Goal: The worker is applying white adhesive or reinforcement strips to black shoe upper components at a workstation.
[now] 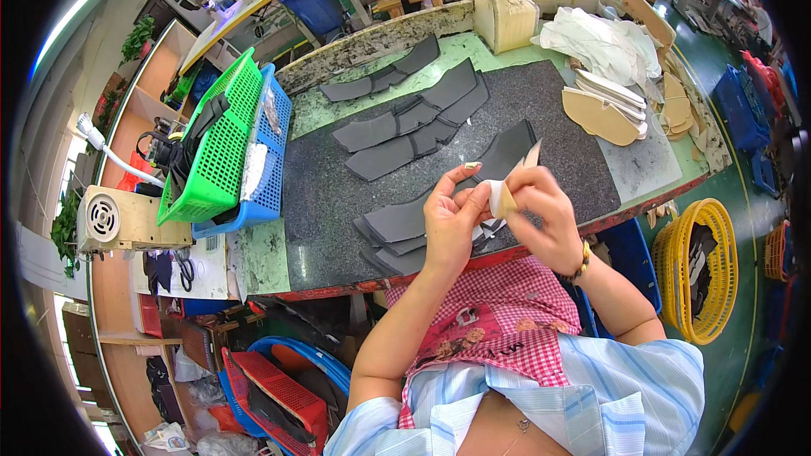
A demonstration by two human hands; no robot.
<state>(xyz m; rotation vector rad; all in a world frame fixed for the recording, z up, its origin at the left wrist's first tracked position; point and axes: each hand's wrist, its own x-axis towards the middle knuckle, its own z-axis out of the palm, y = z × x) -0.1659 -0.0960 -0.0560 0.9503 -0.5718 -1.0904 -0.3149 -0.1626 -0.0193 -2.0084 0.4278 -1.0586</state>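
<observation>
Presently: left hand (450, 224) and right hand (543, 211), each grip pinching a cream-white strip (497, 198) (apparently a peeling step); the next move likely calls for steady tension.

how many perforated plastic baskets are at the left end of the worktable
2: a bright green rectangular perforated plastic basket, and a blue perforated plastic basket to its right, partly covered by it. Others underneath could be hidden.
</observation>
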